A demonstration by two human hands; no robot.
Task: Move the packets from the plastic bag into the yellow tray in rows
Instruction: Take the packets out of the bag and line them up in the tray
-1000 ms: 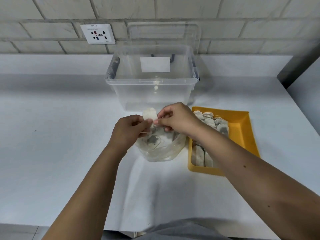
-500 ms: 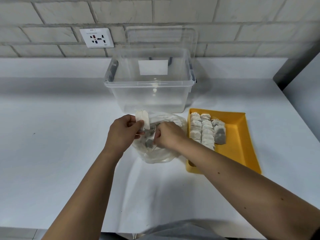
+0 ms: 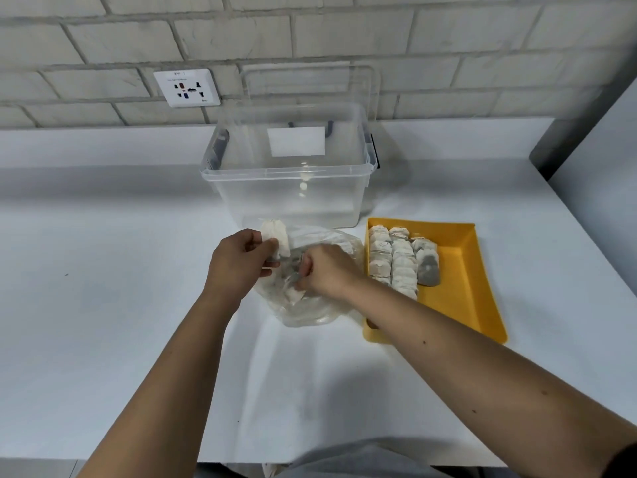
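Left hand (image 3: 238, 263): white packet (image 3: 275, 236) pinched at fingertips, held upright, long axis near vertical, above plastic bag (image 3: 310, 305). Right hand (image 3: 327, 270): fingers closed inside bag mouth, object gripped cannot be told. Right of right hand: yellow tray (image 3: 462, 288), packets in tray (image 3: 396, 263) laid in rows running away from person.

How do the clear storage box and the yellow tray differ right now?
The clear storage box is see-through, tall-walled and holds no packets; the yellow tray is opaque, shallow and holds rows of packets along its left side. The box stands at the back near the wall; the tray lies nearer, right of the plastic bag. Both are open-topped, rectangular and rest on the white counter.
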